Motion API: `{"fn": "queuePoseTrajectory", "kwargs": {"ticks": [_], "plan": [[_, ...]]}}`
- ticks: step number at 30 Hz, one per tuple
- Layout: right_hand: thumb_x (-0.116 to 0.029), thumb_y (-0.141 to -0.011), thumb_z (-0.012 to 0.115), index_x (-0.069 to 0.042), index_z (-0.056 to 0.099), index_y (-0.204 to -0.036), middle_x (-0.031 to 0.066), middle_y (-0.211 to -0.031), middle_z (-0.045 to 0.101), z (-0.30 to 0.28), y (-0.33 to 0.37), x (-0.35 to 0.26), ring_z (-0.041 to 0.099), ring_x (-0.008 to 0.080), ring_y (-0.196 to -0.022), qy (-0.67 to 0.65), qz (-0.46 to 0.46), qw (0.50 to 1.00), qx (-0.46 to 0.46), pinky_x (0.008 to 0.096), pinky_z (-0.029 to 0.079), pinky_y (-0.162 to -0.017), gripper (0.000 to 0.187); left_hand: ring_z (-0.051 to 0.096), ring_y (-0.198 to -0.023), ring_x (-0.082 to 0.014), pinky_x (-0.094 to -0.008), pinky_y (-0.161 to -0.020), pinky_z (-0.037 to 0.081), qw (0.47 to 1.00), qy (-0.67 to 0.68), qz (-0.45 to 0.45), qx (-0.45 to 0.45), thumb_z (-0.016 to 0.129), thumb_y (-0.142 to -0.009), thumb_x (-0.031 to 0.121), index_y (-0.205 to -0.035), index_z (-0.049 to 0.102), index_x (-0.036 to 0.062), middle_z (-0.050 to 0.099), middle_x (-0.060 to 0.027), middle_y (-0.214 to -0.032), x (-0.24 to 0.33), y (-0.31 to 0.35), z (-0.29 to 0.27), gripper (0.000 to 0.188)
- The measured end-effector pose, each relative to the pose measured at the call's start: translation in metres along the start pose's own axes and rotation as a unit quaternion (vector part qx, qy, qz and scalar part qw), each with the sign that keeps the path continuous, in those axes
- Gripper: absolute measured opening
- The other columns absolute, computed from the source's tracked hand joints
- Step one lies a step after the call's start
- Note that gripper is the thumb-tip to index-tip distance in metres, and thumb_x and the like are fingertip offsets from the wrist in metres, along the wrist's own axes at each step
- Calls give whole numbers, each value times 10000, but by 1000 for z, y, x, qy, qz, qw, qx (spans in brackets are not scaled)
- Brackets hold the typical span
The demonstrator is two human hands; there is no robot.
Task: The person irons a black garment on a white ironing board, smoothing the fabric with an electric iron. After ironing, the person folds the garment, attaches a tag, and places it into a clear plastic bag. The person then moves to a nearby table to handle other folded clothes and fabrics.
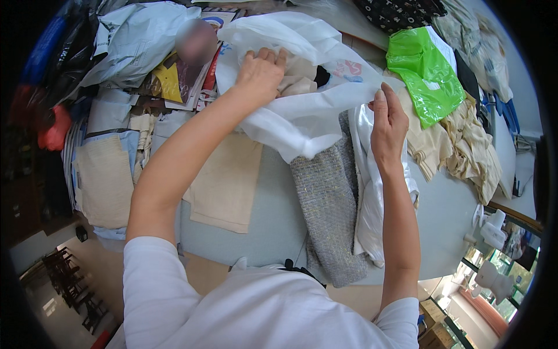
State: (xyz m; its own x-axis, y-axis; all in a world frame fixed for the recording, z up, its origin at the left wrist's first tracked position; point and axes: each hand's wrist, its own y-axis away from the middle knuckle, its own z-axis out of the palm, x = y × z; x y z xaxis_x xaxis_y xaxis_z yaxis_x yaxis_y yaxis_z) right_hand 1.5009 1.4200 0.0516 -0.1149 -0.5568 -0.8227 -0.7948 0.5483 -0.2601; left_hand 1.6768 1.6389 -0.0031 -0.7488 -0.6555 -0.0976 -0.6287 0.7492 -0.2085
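Note:
A translucent white plastic bag (pixel 314 119) lies with its mouth spread at the middle of the table. Inside show beige cloth (pixel 296 85) and a small black piece (pixel 322 76). My left hand (pixel 260 75) reaches into the mouth, back upward, its fingers bent and slightly apart over the cloth; their tips are hidden. On the bag's right side, my right hand (pixel 388 119) pinches the rim between thumb and fingers. Below the bag hang a grey tweed fabric (pixel 328 203) and a shiny white fabric (pixel 369 203).
A flat beige cloth piece (pixel 224 186) lies on the grey table (pixel 270 215). Folded cloth stacks (pixel 104 177) and a pale plastic bag (pixel 136 41) are at left. A green bag (pixel 424 75) and crumpled cream cloth (pixel 471 142) lie at right.

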Motion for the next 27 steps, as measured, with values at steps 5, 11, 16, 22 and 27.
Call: {"fn": "queuePoseTrajectory", "kwargs": {"ticks": [5, 11, 16, 22, 27], "plan": [[-231, -989, 631, 68, 608, -1279, 150, -1015, 716, -9, 18, 1, 669, 163, -845, -31, 18, 999, -13, 296, 532, -809, 417, 575, -1154, -292, -459, -941, 436, 993, -23, 8, -116, 703, -738, 136, -1103, 678, 65, 653, -125, -1162, -15, -8, 0, 372], [-118, -934, 679, 70, 612, -1264, 167, -1019, 713, -9, 33, -9, 695, 174, -844, -32, 4, 999, -27, 298, 543, -808, 386, 603, -1104, -324, -475, -942, 450, 994, 58, -62, -63, 687, -781, 159, -1066, 700, 50, 664, -149, -1123, -23, -3, -25, 305], [-78, -909, 679, 72, 587, -1285, 175, -1046, 709, -14, 44, -13, 702, 186, -852, -32, -43, 998, -33, 289, 548, -778, 415, 596, -1138, -341, -475, -964, 460, 968, 240, 73, -27, 735, -830, 282, -1104, 699, 22, 656, -180, -1154, -10, 29, -54, 380], [-74, -900, 676, 80, 530, -1336, 192, -1115, 693, -19, 41, -19, 698, 203, -928, -24, -62, 996, -64, 305, 560, -785, 485, 681, -889, -370, -473, -838, 526, 968, 24, 230, -97, 704, -811, 168, -1002, 702, 11, 700, -199, -911, 22, 76, -66, 248], [-73, -872, 705, -5, 557, -1345, 178, -1185, 666, -39, 67, -41, 682, 242, -1036, -9, -144, 987, -76, 329, 560, -827, 500, 668, -605, -382, -487, -538, 531, 929, 228, -285, 64, 530, -889, 83, -866, 679, -22, 686, -203, -750, -144, -65, -42, 183]]}}
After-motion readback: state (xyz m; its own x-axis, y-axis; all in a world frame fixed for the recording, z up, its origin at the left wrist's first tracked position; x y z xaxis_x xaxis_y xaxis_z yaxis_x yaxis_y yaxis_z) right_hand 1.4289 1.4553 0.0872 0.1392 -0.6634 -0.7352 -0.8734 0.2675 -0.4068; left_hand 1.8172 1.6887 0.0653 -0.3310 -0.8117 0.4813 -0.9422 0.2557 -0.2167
